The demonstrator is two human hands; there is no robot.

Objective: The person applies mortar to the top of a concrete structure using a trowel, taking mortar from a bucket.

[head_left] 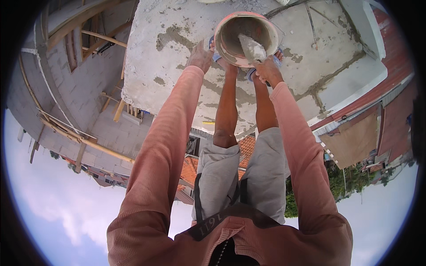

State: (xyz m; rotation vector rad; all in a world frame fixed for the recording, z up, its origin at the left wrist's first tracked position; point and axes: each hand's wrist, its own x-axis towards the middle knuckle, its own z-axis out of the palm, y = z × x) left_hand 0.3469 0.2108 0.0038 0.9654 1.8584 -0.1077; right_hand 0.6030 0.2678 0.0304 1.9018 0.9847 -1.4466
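Observation:
My left hand point(199, 57) hangs just left of the bucket, fingers loosely apart, with nothing visible in it. My right hand point(268, 69) grips the black handle of a metal trowel point(252, 47), whose mortar-smeared blade points into the pale pink-rimmed bucket point(232, 20). Grey wet-looking residue coats the bucket's inside. The bucket sits at my sandalled feet point(277, 59), partly covering them.
The rough concrete slab point(168, 75) has grey patches, loose bits, rods and a small yellow item point(208, 123). Its edges drop away. Left lies an unfinished block structure point(80, 88) with timber poles point(100, 37); right, a white ledge point(344, 95), red metal roofing point(390, 66) and treetops.

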